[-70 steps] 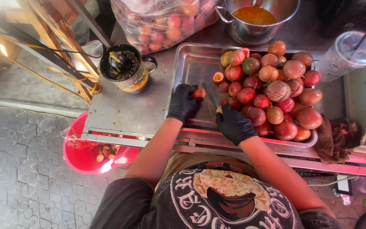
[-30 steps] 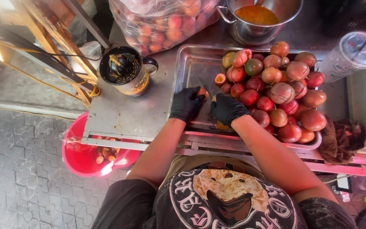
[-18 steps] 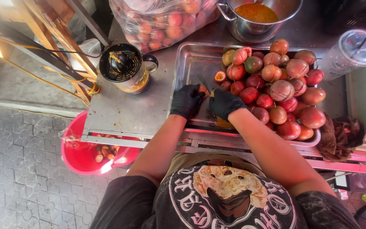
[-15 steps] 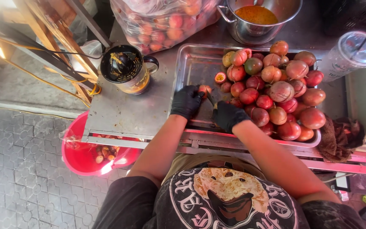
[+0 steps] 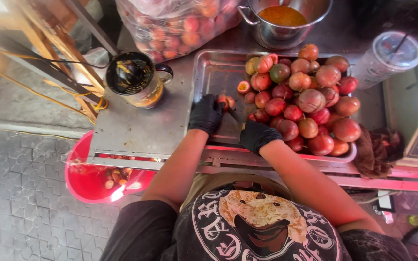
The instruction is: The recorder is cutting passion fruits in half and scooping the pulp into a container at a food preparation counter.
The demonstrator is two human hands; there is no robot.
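Both my hands wear black gloves over a metal tray (image 5: pixel 214 72). My left hand (image 5: pixel 206 114) pins a small red passion fruit (image 5: pixel 226 101) against the tray's bare left part. My right hand (image 5: pixel 256 136) grips a knife (image 5: pixel 234 115) whose blade points up and left toward that fruit. A pile of red and greenish passion fruits (image 5: pixel 306 101) fills the tray's right half. One halved fruit (image 5: pixel 243 87) lies cut side up beside the pile.
A dark mug-like strainer cup (image 5: pixel 134 77) stands left of the tray on the steel counter (image 5: pixel 136 128). A steel pot of orange pulp (image 5: pixel 284 17) and a bag of fruit (image 5: pixel 175 24) sit behind. A red bucket (image 5: pixel 93 176) with peels hangs below; lidded cup (image 5: pixel 393 53) at right.
My right hand with the knife drew in from the pile toward my left hand, then back toward me. My left hand stayed holding the fruit on the tray.
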